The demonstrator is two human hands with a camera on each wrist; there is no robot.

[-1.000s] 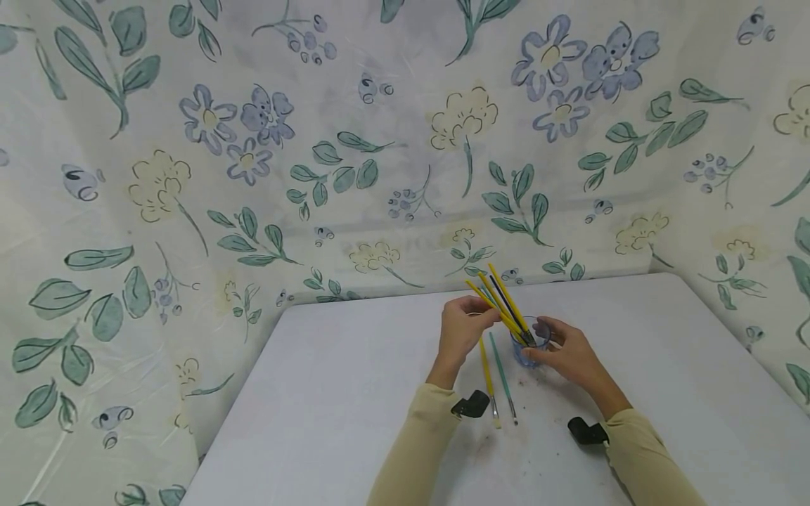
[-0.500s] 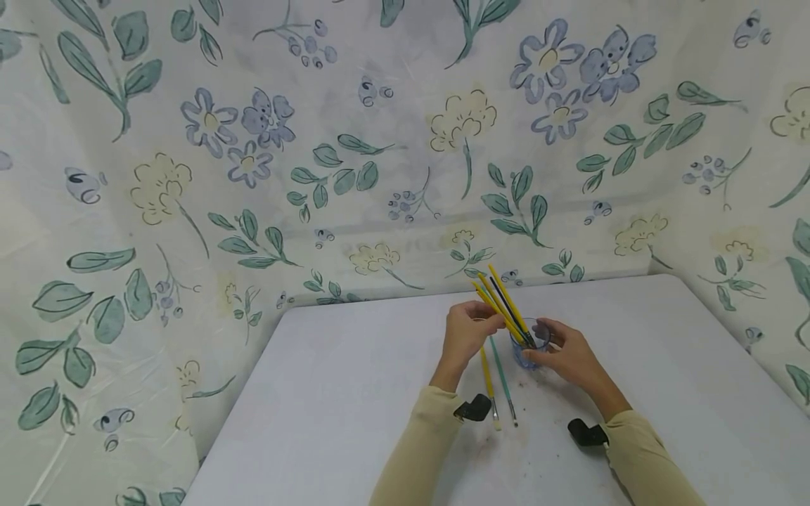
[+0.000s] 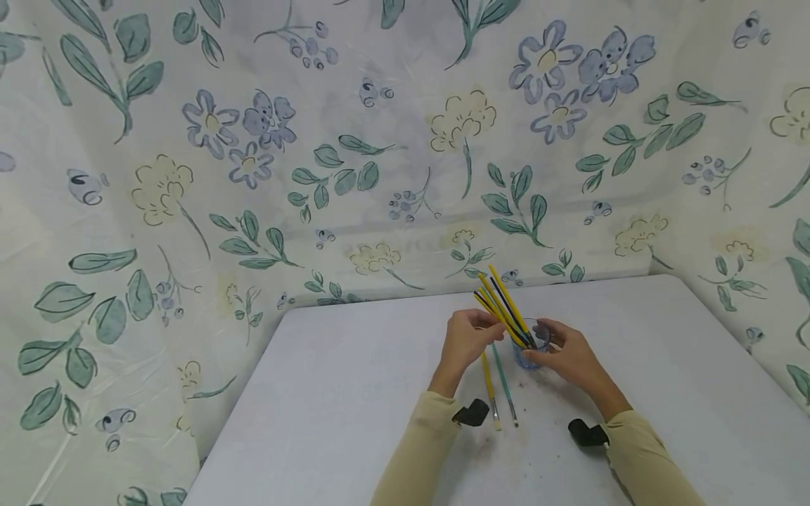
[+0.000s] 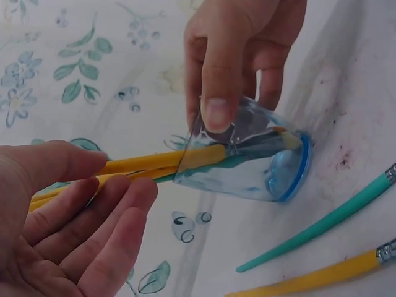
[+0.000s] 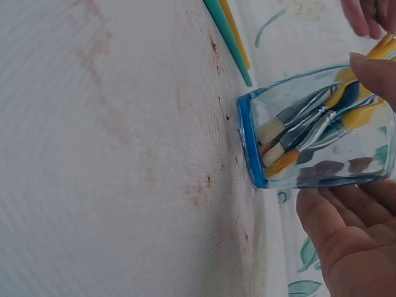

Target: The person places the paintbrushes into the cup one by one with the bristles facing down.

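Note:
A clear glass with a blue base [image 3: 524,360] stands on the white table, holding several paintbrushes [image 3: 506,299], bristles down, their mostly yellow handles leaning left out of the rim. My right hand [image 3: 572,357] grips the glass from the right, thumb on the near side and fingers around the far side. On the left, my left hand [image 3: 464,346] pinches a yellow paintbrush handle [image 4: 130,166] between thumb and fingers, just above the rim. In the right wrist view, the bristles [image 5: 281,139] show through the glass near its base.
A teal paintbrush [image 3: 503,379] and a yellow paintbrush [image 3: 489,390] lie on the table [image 3: 342,400] in front of the glass, beside my left wrist. Small reddish stains mark the tabletop nearby. A floral cloth [image 3: 380,176] hangs behind the table.
My left hand has shifted slightly right and down, and the yellow paintbrush it pinches has sunk lower into the glass. My right hand and the glass have stayed almost still.

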